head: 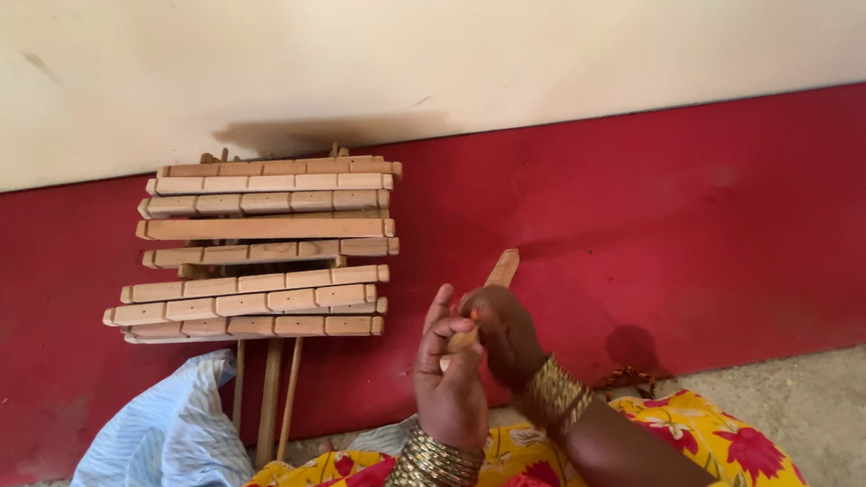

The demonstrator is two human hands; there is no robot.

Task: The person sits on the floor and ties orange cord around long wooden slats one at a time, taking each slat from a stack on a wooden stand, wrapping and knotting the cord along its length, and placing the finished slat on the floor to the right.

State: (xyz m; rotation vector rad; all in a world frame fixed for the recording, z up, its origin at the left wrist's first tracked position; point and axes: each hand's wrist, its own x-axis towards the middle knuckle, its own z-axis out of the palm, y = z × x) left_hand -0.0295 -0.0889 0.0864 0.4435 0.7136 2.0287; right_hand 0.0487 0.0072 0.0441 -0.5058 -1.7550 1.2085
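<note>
Both my hands are raised together in front of me and grip one short wooden stick (501, 268), whose upper end points up and to the right above my fingers. My left hand (448, 373) wraps the lower part with the index finger lifted. Over the stick's middle closes my right hand (502, 337). Stacks of gold bangles (433, 471) cover both wrists. To the left, a stack of notched wooden slats (263, 250) leans against the wall, about a hand's width from my fingers.
The wall is cream above and red (713, 226) below. A light blue striped cloth (160, 456) lies on the grey floor (844, 414) at the lower left. Thin wooden rods (272, 389) stand under the slat stack. My yellow and red floral garment (705, 437) fills the bottom edge.
</note>
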